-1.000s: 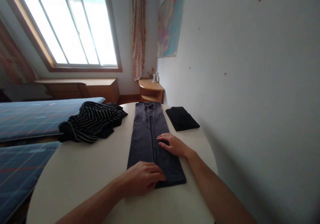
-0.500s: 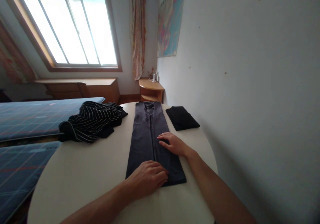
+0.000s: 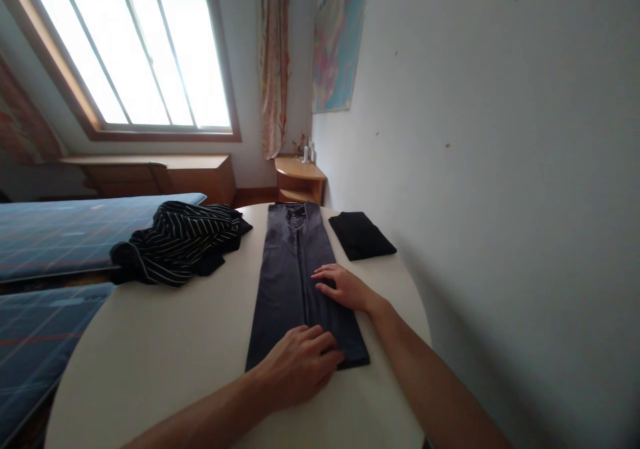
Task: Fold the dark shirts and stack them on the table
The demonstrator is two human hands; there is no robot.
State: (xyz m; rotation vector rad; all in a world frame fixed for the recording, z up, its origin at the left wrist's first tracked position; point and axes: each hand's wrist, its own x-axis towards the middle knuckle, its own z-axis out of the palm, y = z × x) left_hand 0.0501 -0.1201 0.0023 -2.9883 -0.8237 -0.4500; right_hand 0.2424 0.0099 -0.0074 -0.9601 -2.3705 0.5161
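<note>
A dark grey-blue shirt (image 3: 280,269) lies folded into a long strip, its neckline with a printed mark at the far end. Two folded-in edges meet along its middle. At the near hem rests my left hand (image 3: 307,362), fingers bent over the cloth and fingertips slightly blurred; I see nothing gripped in it. My right hand (image 3: 347,287) lies on the right half of the shirt, fingers spread and relaxed. Beyond it, a folded black garment (image 3: 361,235) sits on the right side of the table.
The round white table (image 3: 165,355) stands close to the wall on the right. A crumpled black-and-white striped garment (image 3: 183,239) lies at its far left, reaching toward the blue plaid mattress (image 3: 65,232). A wooden corner shelf (image 3: 300,169) stands behind.
My left hand has slid a little to the right along the hem, its fingers more bent. My right hand stays in place on the shirt. The view has shifted slightly.
</note>
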